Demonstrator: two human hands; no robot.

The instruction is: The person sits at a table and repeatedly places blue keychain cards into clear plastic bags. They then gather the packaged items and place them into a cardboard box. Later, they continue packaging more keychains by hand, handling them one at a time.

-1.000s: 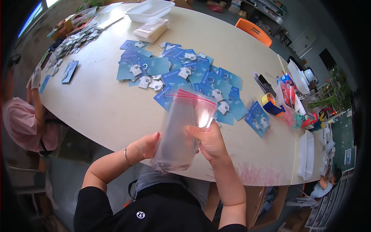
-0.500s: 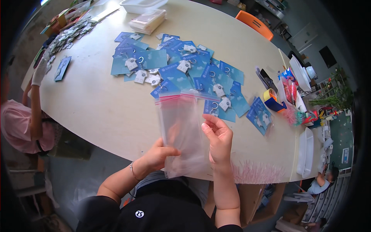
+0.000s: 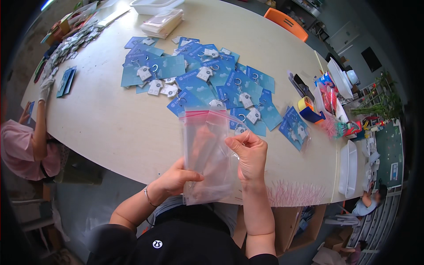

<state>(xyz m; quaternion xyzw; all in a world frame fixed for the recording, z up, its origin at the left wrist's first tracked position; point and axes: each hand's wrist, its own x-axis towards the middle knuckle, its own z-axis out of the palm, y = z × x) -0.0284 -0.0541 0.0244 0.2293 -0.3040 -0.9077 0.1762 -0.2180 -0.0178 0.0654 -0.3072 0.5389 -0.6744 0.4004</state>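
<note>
My left hand (image 3: 176, 180) is closed around the lower left side of some clear zip bags (image 3: 201, 150), its thumb lying across the front. Pink-red strips run along their top edge, and they are held tilted over the table's near edge. At their upper right, my right hand (image 3: 251, 154) pinches the edge of a zip bag between thumb and fingers. Just beyond the bags lies a loose pile of blue cards (image 3: 198, 84) with white shirt-shaped keychains (image 3: 246, 100). A blue card set in clear plastic (image 3: 294, 128) lies right of the pile.
A stack of clear bags (image 3: 163, 24) and a white tray (image 3: 157, 5) stand at the back. To the right are a tape dispenser (image 3: 309, 110) and a white bin (image 3: 349, 170). At left, a gloved co-worker's hand (image 3: 45, 89) is near a small card stack (image 3: 66, 82) and heaped keychains.
My right fingers have closed from a loose curl into a pinch on the bag's edge. The co-worker's card stack looks thicker, and a card is now in their other hand.
</note>
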